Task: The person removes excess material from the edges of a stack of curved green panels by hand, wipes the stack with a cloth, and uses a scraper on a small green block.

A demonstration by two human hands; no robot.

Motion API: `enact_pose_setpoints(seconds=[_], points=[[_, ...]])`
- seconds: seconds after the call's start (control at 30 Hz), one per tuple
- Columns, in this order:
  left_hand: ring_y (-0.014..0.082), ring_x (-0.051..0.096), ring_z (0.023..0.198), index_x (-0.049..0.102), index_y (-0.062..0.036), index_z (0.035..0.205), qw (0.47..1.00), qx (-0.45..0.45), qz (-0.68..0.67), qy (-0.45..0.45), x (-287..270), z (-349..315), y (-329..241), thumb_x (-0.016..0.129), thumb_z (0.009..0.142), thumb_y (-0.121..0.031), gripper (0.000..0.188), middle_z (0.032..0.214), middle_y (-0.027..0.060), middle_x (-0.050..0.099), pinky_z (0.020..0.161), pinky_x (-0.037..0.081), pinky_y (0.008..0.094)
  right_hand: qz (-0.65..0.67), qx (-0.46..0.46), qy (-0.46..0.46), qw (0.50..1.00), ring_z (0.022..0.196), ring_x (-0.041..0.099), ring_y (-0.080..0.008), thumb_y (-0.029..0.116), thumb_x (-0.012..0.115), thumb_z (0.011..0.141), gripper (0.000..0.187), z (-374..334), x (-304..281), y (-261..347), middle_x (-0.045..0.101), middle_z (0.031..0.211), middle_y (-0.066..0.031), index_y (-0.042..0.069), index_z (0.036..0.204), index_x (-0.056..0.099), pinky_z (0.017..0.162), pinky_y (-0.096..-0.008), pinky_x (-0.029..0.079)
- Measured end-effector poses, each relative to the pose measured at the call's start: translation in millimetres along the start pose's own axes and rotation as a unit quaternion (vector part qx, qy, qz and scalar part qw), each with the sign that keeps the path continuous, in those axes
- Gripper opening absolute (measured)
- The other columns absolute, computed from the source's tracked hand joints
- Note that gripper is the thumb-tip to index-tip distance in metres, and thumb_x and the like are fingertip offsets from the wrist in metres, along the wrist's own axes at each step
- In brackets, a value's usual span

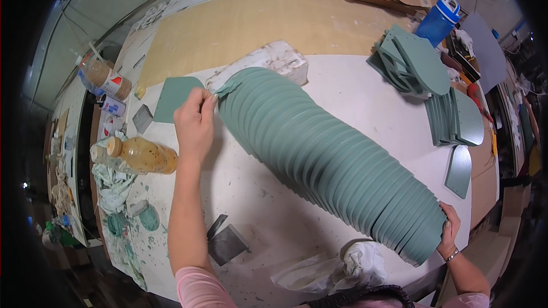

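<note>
A long row of green panels [325,154] with rounded ends leans slantwise over the white table, each panel overlapping its neighbour. At the far left end of the row, my left hand [196,120] is closed in a pinch on a crumpled green scrap [229,88], thin like film or cloth. My right hand [450,229] wraps its fingers around the near right end of the row. Behind the far end lies a white, stained block [291,63]. One flat green panel [174,100] rests just left of my left hand.
Stacked green panels [419,60] lie at the right, near a blue bottle [438,23]. On the left stand a jar of yellowish liquid [148,155] and a grey sanding block [142,118]. Grey abrasive sheets [228,245] and a white plastic bag [362,265] lie near me.
</note>
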State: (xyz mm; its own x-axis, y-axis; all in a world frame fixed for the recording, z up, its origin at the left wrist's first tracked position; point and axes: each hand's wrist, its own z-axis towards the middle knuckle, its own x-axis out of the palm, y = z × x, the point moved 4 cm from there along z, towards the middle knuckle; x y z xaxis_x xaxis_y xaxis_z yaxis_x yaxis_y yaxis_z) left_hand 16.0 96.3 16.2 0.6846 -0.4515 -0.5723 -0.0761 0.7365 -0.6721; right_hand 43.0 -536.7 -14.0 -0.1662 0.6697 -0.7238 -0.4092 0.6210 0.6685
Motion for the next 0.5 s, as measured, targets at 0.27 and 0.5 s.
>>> enact_pose_setpoints(seconds=[0.27, 0.5], points=[[0.0256, 0.044, 0.056, 0.054, 0.0015, 0.086, 0.999, 0.034, 0.026, 0.031, 1, 20, -10, 0.064, 0.095, -0.007, 0.016, 0.065, 0.0154, 0.052, 0.056, 0.042, 0.0346, 0.004, -0.003, -0.002, 1.000, 0.090, 0.063, -0.0328, 0.042, 0.043, 0.097, 0.061, 1, 1, 1, 0.065, 0.101, -0.0229, -0.010, 0.121, 0.064, 0.084, -0.0399, 0.048], [0.0240, 0.044, 0.054, 0.054, 0.0017, 0.085, 1.000, 0.008, 0.022, 0.020, -2, 23, -11, 0.063, 0.096, -0.007, 0.016, 0.063, 0.0134, 0.052, 0.055, 0.041, 0.0347, 0.014, 0.003, 0.004, 1.000, 0.093, 0.063, -0.0333, 0.043, 0.044, 0.098, 0.061, 1, 1, 0, 0.065, 0.103, -0.0226, -0.009, 0.122, 0.064, 0.086, -0.0407, 0.048]])
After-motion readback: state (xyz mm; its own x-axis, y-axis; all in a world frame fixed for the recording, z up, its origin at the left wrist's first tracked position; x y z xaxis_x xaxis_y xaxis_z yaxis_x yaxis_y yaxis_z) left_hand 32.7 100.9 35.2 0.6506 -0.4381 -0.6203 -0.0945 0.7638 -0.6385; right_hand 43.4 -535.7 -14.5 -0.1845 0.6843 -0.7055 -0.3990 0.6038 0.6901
